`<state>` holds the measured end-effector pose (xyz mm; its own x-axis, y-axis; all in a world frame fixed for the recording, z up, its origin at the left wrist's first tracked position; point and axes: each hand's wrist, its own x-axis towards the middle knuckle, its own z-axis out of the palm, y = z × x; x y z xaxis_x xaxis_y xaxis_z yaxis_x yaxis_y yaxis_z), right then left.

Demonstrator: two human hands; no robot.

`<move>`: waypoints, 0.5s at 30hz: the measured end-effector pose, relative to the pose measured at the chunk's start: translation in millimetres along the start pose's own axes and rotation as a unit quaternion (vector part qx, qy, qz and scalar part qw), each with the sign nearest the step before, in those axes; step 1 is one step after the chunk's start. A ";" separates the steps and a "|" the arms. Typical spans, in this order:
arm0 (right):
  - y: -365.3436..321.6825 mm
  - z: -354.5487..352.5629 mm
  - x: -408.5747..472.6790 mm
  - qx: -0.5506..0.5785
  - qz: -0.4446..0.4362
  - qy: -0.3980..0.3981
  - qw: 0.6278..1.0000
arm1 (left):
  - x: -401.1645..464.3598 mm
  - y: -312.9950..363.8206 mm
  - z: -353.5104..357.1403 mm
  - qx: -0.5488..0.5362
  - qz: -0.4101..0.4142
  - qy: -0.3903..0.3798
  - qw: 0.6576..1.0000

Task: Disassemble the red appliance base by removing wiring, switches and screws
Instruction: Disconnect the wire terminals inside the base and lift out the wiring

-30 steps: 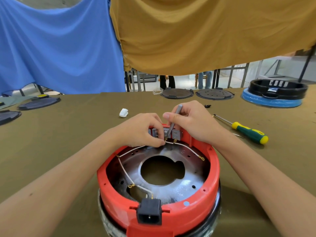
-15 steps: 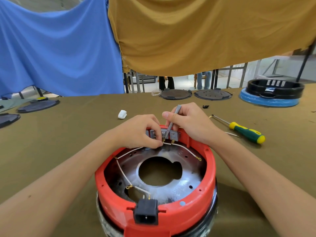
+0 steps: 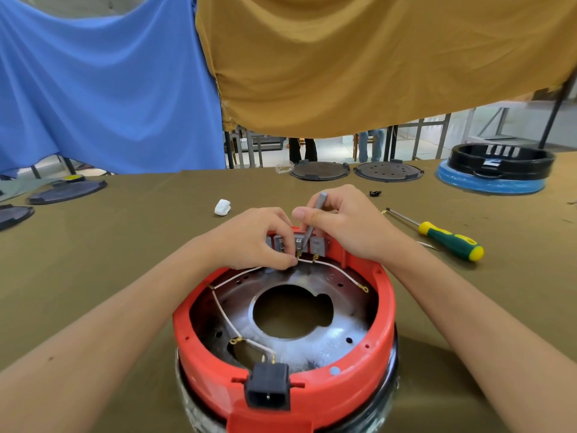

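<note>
While the left hand (image 3: 256,237) pinches a wire (image 3: 337,267) at the switches (image 3: 299,243), twelve o'clock on the red base (image 3: 312,392) mid-worktop, the right hand (image 3: 346,223) grips a grey tool (image 3: 313,220). A slip could gouge the terminal or jab fingers.

Red appliance base (image 3: 312,392) upturned on table; white wiring (image 3: 228,317) inside; grey switches (image 3: 299,245) at far rim.

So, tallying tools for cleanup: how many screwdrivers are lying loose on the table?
1: the green-and-yellow screwdriver lies on the table right of the red base. The right hand holds a separate grey tool.
</note>
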<state>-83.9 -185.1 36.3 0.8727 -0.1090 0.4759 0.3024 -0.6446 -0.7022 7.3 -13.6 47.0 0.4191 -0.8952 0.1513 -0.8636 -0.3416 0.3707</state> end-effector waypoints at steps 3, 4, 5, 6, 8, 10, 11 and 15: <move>2.2 0.3 0.2 0.029 0.023 0.002 0.999 | -0.1 -1.1 0.4 0.001 -0.005 0.001 1.000; 2.8 0.1 -0.1 0.042 0.029 0.002 0.999 | -0.2 -1.4 0.5 0.002 -0.006 0.000 1.000; 3.2 -0.2 -0.3 0.048 0.032 0.003 0.998 | -0.2 -1.5 0.4 0.003 -0.005 -0.001 1.000; 3.6 -0.3 -0.3 0.048 0.035 0.003 0.998 | -0.3 -1.4 0.3 0.004 -0.004 0.000 1.000; 3.5 0.0 -0.8 0.039 0.030 0.002 0.999 | -0.6 -0.9 0.0 0.002 -0.002 0.000 1.000; 2.0 0.7 -2.0 0.009 0.005 0.011 1.000 | -0.9 -0.1 -0.4 0.000 -0.001 -0.003 1.000; 0.6 0.7 -2.9 -0.010 -0.012 0.016 1.000 | -0.9 0.4 -0.6 -0.001 0.000 -0.005 1.000; -4.0 -1.6 -5.3 -0.085 -0.069 -0.008 0.994 | -1.3 1.7 -1.3 0.007 -0.007 -0.001 1.000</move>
<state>-90.4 -183.2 37.4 0.8341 0.0004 0.5516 0.3513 -0.7714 -0.5306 5.6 -12.6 48.6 0.4301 -0.8911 0.1445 -0.8616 -0.3573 0.3606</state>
